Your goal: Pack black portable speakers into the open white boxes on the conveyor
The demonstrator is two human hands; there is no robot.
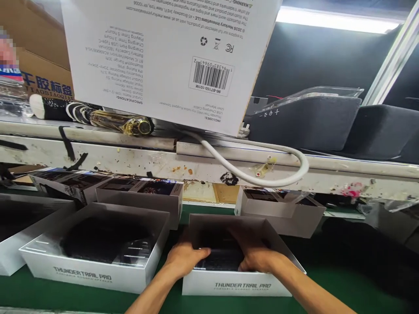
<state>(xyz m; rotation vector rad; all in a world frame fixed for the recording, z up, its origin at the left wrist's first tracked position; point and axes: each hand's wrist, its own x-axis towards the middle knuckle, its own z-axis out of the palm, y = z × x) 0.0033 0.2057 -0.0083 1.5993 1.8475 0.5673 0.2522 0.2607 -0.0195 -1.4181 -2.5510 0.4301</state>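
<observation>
An open white box point(237, 283) marked THUNDER TRAIL PRO stands on the green surface, with a dark item point(219, 260) inside it. My left hand point(185, 258) is at the box's left wall, its thumb over the edge and touching the dark item; its other fingers are hidden beside the wall. My right hand point(253, 253) reaches inside the box from the right, fingers spread over the dark item, with the fingertips lost in shadow. To the left stands a similar box point(88, 279) holding a dark item under clear plastic.
A shelf edge point(157, 161) crosses above the boxes, with a white cable point(216, 155) looping down from it. A large printed white carton point(157, 56), a wrapped rod point(111, 122) and dark bins point(304, 122) sit on the shelf. More boxes point(278, 218) stand behind; black material point(363, 257) lies right.
</observation>
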